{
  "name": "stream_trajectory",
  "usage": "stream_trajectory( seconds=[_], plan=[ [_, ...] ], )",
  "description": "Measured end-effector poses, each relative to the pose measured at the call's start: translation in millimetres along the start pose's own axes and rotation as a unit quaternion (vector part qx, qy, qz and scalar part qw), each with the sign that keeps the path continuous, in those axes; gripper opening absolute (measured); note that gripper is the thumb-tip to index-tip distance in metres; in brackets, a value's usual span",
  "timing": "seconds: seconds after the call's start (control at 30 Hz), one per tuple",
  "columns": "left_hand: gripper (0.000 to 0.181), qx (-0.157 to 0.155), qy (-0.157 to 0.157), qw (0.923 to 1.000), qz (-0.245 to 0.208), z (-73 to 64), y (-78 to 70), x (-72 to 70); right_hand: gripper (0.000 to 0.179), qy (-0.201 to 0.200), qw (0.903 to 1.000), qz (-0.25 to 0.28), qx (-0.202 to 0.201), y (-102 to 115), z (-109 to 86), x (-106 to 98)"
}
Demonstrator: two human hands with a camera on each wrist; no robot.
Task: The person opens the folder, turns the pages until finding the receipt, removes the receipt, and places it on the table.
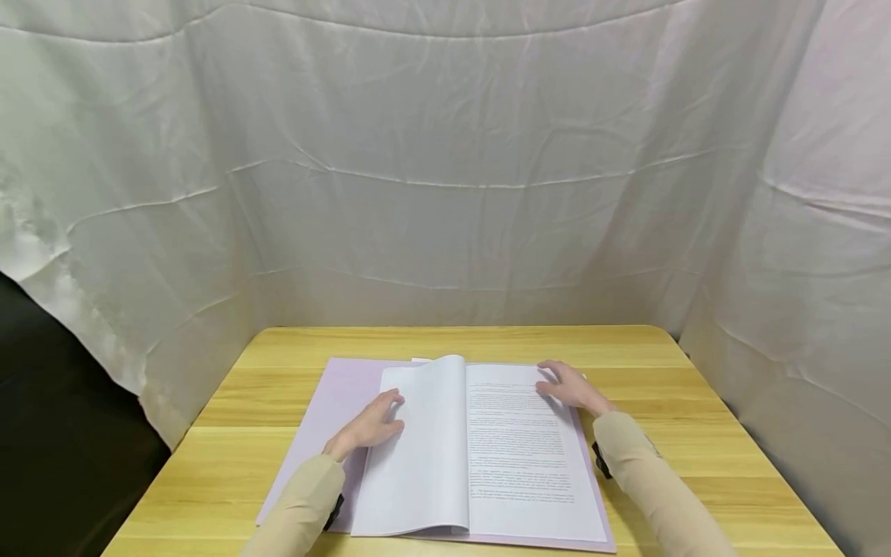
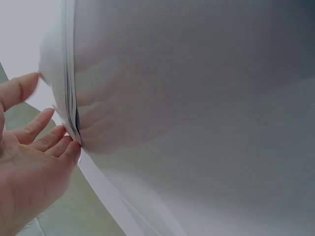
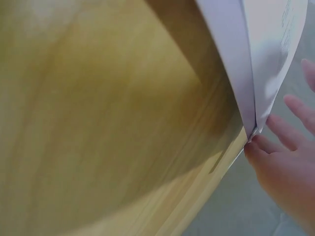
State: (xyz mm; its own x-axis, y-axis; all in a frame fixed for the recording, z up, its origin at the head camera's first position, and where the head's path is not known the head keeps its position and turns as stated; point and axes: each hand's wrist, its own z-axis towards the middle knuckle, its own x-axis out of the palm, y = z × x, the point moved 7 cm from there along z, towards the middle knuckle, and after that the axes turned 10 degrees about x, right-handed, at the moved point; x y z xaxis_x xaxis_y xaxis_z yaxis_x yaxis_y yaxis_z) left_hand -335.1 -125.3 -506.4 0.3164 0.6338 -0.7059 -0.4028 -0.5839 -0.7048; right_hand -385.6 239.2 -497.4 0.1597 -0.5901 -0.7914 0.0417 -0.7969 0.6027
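Observation:
A document of printed white sheets lies open inside a lilac folder [image 1: 351,387]. Blank page backs [image 1: 421,456] curve over on its left side, and a page of small text [image 1: 522,449] faces up on the right. My left hand [image 1: 369,425] touches the turned pages near their outer edge, its fingers spread; in the left wrist view, the fingertips of the left hand [image 2: 39,162] meet the edge of several sheets [image 2: 71,69]. Across the document, my right hand [image 1: 567,385] rests by the printed page's upper right edge. Its fingers [image 3: 285,132] are extended there, not curled round anything.
The document lies on a wooden table [image 1: 696,464] with rounded far corners. Pale grey cloth [image 1: 445,232] hangs behind and along both sides. A dark area [image 1: 63,418] shows beyond the cloth at the left.

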Motion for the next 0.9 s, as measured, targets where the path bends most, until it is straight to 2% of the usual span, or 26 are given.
stream_trajectory(
  seconds=[0.13,0.3,0.6,0.9],
  plan=[
    [0.059,-0.015,0.006,0.9998,-0.007,-0.7,2.4,0.8,0.056,-0.010,0.9999,-0.013,-0.001,-2,3.9,-1],
    [0.071,-0.021,0.012,0.9997,-0.009,-1.2,2.8,0.9,0.054,-0.023,0.9997,-0.003,-0.005,-1,5.9,-5],
    [0.074,-0.013,0.021,0.9997,0.002,-0.4,1.2,1.0,0.050,-0.063,0.9979,-0.012,-0.007,0,6.9,-9],
    [0.075,-0.011,0.018,0.9998,0.000,-0.8,2.6,0.7,0.049,-0.089,0.9957,0.018,0.021,-4,8.7,-14]
  ],
)
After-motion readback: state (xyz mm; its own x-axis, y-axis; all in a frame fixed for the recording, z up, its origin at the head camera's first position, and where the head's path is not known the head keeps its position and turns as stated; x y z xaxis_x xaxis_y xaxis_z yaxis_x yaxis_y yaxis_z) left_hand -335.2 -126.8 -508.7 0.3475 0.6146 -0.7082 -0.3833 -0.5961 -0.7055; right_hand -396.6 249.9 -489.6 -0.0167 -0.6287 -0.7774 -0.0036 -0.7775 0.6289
